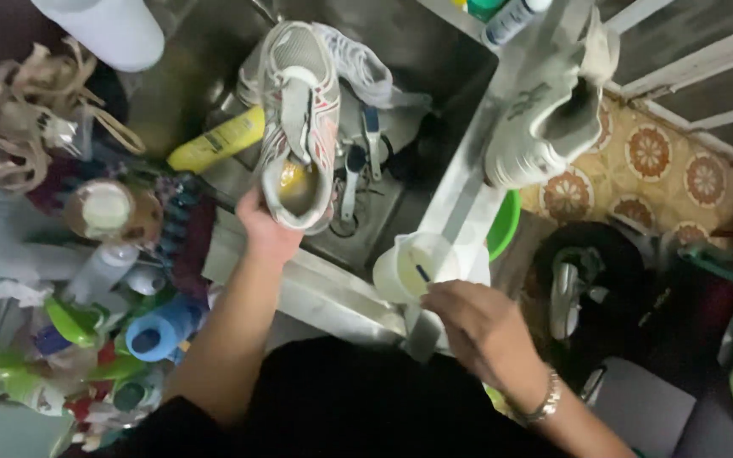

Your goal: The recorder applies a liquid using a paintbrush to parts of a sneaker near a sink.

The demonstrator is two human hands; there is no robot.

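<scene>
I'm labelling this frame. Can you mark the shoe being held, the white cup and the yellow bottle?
shoe [299, 119], head view, on the tongue and laces.
white cup [400, 267], head view, on its near rim.
yellow bottle [216, 140], head view, on the middle of its body.

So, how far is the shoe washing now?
Done: nothing looks finished. In hand: the left hand holds one sneaker by its heel over the steel sink, and the right hand dips a tool in a white cup. Left: the second sneaker waits on the sink edge.
</scene>
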